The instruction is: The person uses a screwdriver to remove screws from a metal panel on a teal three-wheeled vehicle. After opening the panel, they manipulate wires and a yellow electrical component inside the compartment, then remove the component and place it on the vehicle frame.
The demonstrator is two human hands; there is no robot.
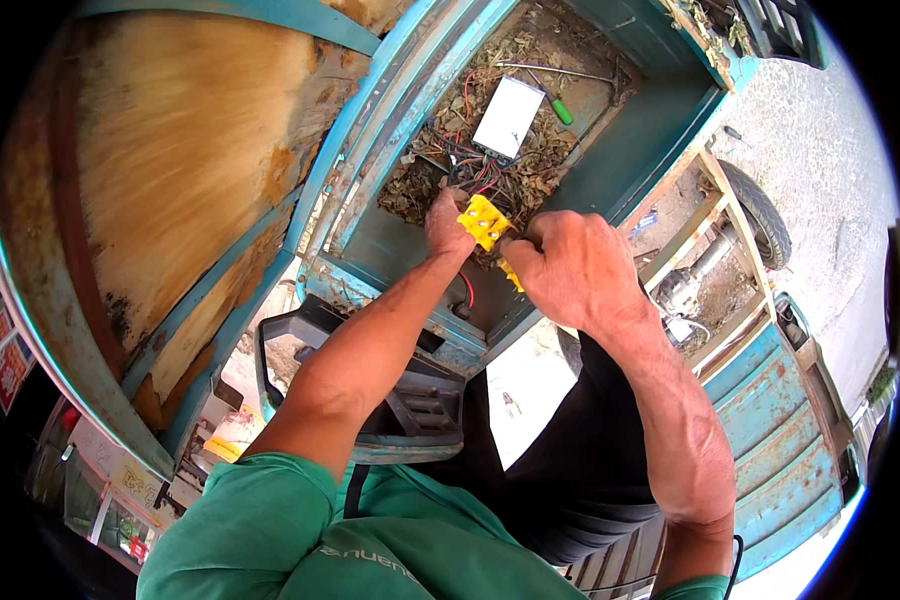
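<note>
Left hand: we see the left hand (448, 222) reaching into the open blue compartment (625, 150), its fingers closed on the upper left side of a yellow plastic connector (483, 220).

Right hand: the right hand (568, 268) is curled into a closed grip on the lower right part of the same piece, where a second bit of yellow plastic (511, 274) shows just under its fingers; we cannot tell if that bit is one with the connector or a separate part.

Connector: it sits between the two hands, held up just above the front edge of the compartment, tilted, with its ribbed face toward us.

Wires: a tangle of red and black wires (472, 165) lies just behind the connector, and a single red wire (467, 288) curves down below the left wrist.

Compartment floor: we see dry leaves and dirt (530, 160) spread over it.

White box: a flat white box (508, 116) lies tilted among the leaves, beyond the wires.

Screwdriver: one with a green handle (562, 111) rests just right of the white box.

Metal rod: a thin rod (555, 70) lies across the far end of the compartment.

Wooden panel: a large worn panel (180, 170) in a rusty blue frame fills the left side.

Wheel: a tyre (760, 215) shows to the right, well apart from the hands.
</note>
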